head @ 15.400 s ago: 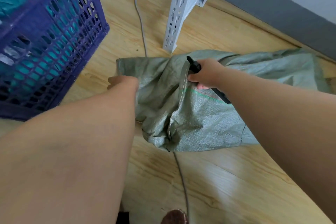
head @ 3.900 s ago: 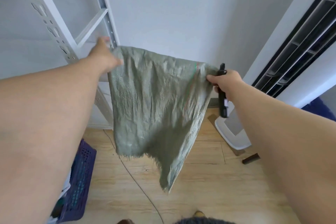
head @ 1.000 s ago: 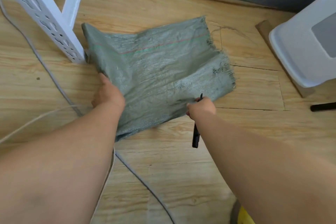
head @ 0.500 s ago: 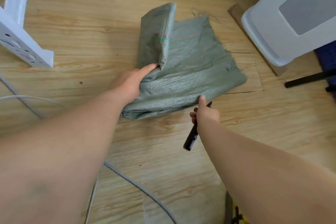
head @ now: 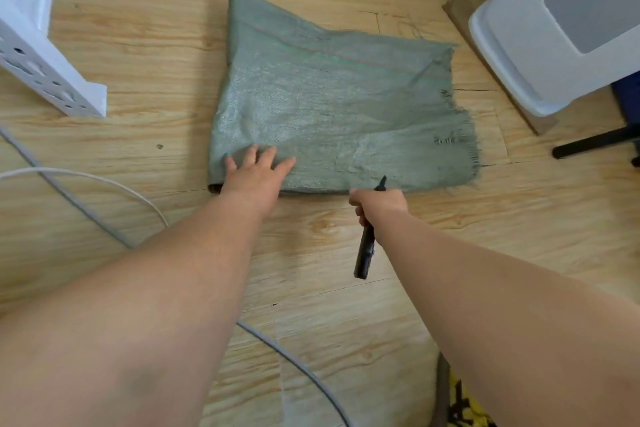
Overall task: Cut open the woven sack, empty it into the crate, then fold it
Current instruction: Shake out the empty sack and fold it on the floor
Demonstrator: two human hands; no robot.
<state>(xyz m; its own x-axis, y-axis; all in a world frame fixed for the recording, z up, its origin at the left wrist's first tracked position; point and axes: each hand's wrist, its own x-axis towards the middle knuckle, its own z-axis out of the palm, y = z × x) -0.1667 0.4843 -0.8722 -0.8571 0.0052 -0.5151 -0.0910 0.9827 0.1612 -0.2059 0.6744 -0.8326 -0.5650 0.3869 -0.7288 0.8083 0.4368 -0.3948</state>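
The left hand [head: 254, 173] lies spread, fingers flat on the near left corner of the folded grey-green woven sack [head: 332, 104] on the wooden floor [head: 138, 45]. The right hand [head: 379, 203], at the sack's near edge, is fisted around a black utility knife [head: 365, 250]. Its blade tip is hard to make out.

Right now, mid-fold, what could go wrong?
1. The right hand grips the black cutter beside the woven sack; it could snag cloth or nick skin.
2. The frayed edge may shed threads.
3. Only the left hand pins the sack, so the fold may spring open.
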